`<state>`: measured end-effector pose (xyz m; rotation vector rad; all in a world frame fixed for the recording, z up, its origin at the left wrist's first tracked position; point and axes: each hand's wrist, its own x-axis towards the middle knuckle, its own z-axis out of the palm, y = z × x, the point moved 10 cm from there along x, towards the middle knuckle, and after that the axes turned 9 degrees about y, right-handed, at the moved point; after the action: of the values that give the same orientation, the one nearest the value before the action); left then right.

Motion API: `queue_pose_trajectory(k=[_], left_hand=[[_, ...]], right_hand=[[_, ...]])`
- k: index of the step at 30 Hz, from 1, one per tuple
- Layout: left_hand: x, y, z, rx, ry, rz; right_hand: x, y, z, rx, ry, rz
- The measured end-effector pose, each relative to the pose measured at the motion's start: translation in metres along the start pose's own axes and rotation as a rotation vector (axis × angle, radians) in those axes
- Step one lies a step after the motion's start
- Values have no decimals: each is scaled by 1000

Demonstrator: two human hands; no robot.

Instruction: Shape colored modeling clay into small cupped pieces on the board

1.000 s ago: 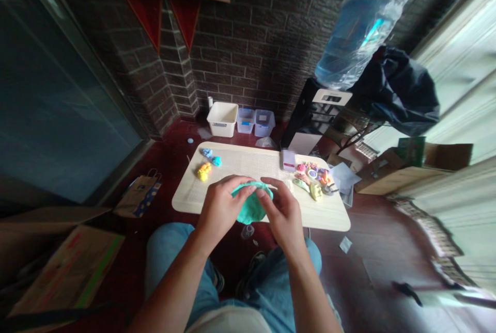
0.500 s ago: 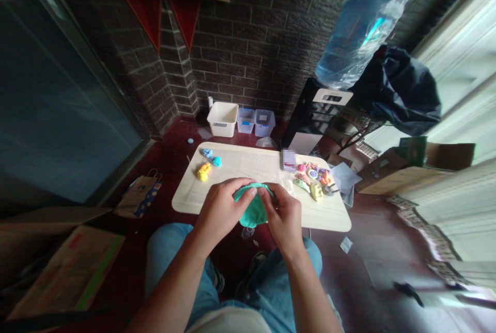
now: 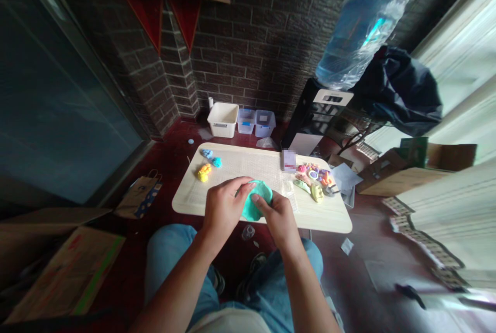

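Note:
Between my hands, above the near edge of the table, is a flattened piece of green modelling clay. My left hand pinches its left rim between thumb and fingers. From the right, my right hand grips it, the thumb lying across its face and the other fingers behind, mostly hidden. Lumps of yellow and orange clay and blue clay lie at the table's left. On the right sit a pale yellow lump, a pale green piece and several small coloured pieces.
The pale table carries a clear textured mat and an upright blurred card. Behind it stand a white bin, two clear tubs and a water dispenser. Cardboard boxes are at the right, a paper bag at the left.
The green clay has turned and tilted between my hands. My right thumb has moved down from the top rim onto its face, while my left hand has shifted slightly at the edge.

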<state>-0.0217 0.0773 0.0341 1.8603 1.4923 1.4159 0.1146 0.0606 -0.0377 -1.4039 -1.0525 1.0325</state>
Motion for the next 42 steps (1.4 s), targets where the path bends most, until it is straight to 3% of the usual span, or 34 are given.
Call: queue_pose_trajectory(k=[4,7,10,12,18,22,26,31,34,39,42], left_hand=[[-1,5,-1,-73,-42,47],[-5,23,-9,-160,-36,261],[-16,40,-26,-146,93,513],[-23,46,-34,-102,195,607],[-41,62,-51,-32,440,771],[-41,61,-49,-51,449,768],[-28,54,-28,-128,208,641],[-6,12,-1,-205,-5,62],[-6,-8,13,-247,-118,-167],[-9,-22,29,-299,-216,-271],[-7,-21,32,-354,-183,-253]], right_hand=[[-2,-15,-11,-125,75,-140],[-12,-48,-23,-319,166,-494],[-35,-76,-30,-393,283,-894],[-47,-83,-34,-413,360,-1042],[-68,-94,-37,-397,484,-1228],[-76,-99,-39,-427,555,-1259],[-66,-99,-35,-417,455,-1161],[-22,-71,-34,-324,324,-612],[-12,-58,-32,-322,313,-449],[-2,-42,-33,-328,256,-287],[3,-30,-31,-279,194,-176]])
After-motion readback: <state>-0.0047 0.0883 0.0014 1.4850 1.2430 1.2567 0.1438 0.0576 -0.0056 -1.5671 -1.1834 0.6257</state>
